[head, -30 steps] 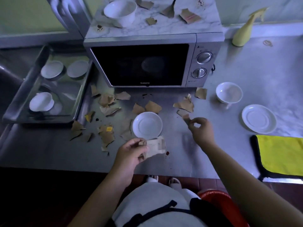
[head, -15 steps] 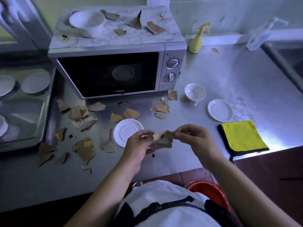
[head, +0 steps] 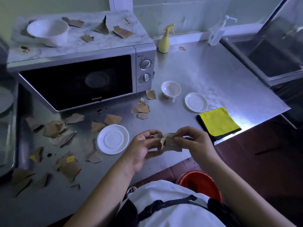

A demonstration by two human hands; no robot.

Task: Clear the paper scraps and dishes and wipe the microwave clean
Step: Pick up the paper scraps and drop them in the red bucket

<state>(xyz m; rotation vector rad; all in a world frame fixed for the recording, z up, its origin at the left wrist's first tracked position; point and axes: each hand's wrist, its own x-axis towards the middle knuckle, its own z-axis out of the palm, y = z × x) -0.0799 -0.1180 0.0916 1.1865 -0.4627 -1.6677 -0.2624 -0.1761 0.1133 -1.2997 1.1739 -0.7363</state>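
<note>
My left hand (head: 144, 148) and my right hand (head: 193, 141) both pinch a bunch of brown paper scraps (head: 169, 142) above the counter's front edge. A silver microwave (head: 78, 76) stands at the back left; on its marble top sit a white bowl (head: 48, 31) and several scraps (head: 122, 31). More brown scraps (head: 54, 131) litter the steel counter (head: 213, 76) in front of it. A white saucer (head: 113, 139) lies just left of my hands. A small white cup (head: 170, 88) and a second saucer (head: 196, 102) sit to the right of the microwave.
A yellow cloth (head: 218, 122) lies at the counter's right front corner. A yellow spray bottle (head: 165, 40) and a pump dispenser (head: 218, 31) stand by the back wall. A sink (head: 268, 56) is at the right, a red bin (head: 200, 181) on the floor below.
My right hand picked a scrap from the counter and brought it to the scraps in my left hand; both now hold the bunch together. The view has swung to the right.
</note>
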